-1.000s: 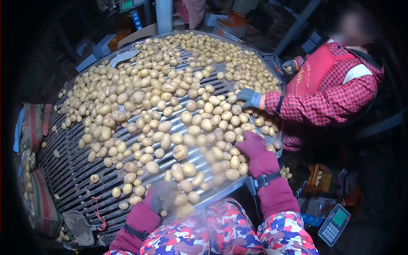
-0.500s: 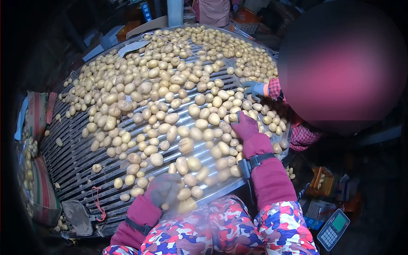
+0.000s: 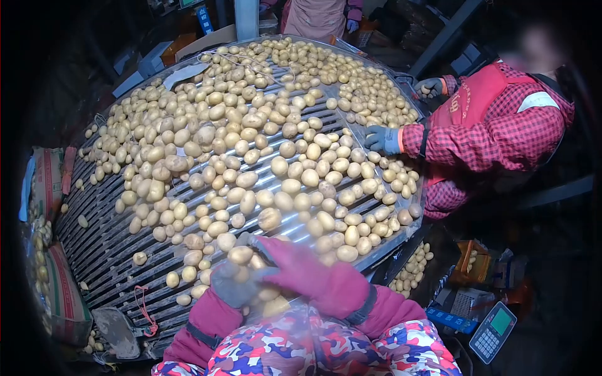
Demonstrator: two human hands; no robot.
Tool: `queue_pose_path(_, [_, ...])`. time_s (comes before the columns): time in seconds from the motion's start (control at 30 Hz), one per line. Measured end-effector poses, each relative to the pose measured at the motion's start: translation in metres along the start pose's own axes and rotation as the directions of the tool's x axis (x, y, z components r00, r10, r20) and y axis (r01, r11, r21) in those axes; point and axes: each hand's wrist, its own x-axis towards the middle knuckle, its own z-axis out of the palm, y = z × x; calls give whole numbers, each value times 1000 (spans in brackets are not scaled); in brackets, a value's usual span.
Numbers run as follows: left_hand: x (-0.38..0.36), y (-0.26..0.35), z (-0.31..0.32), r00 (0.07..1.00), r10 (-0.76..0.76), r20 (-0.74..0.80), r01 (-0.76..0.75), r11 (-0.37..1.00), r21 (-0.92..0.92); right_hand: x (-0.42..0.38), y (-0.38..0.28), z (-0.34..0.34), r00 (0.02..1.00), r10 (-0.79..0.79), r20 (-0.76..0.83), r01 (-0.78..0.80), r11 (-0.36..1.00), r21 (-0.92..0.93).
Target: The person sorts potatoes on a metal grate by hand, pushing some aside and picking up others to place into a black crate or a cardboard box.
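Many pale yellow potatoes (image 3: 182,138) lie spread over a slatted metal sorting table (image 3: 113,238). At the near edge my left hand (image 3: 233,285), in a grey glove with a magenta cuff, sits low among potatoes; its fingers are blurred and partly hidden. My right hand (image 3: 291,266), gloved in grey and magenta, meets it from the right. Its fingers and thumb curve around a potato (image 3: 258,261). Another potato (image 3: 240,254) sits just beyond both hands' fingertips. Below them a larger potato (image 3: 276,306) rests close to my patterned clothing.
A co-worker (image 3: 483,119) in a checked sleeve and red apron stands at the right, a gloved hand (image 3: 384,139) on the table. Another person (image 3: 313,19) stands at the far side. Sacks (image 3: 66,288) stand left; a scale display (image 3: 492,332) and orange crate (image 3: 473,260) are lower right.
My right hand has come back from the right-hand potatoes to beside my left hand. The co-worker has leaned back, and both their hands now show. The view has shifted slightly.
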Motion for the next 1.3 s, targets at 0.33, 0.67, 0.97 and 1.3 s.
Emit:
queue_pose_path(0.33, [-4,-2,-46,987,107,118,-87,982,-166,48,148,-67,916,120,-383,-369,627,-686])
queue_pose_path(0.67, [1,5,-60,989,53,141,-36,992,-124,41,128,-97,851,474,-224,-438,878,193])
queue_pose_path(0.97, [-12,10,-51,990,-27,-138,47,988,144,9,65,-85,933,332,-137,-36,467,883])
queue_pose_path(1.3, [-11,6,-45,995,-1,-104,4,1000,26,-28,80,-91,869,135,-477,189,799,571])
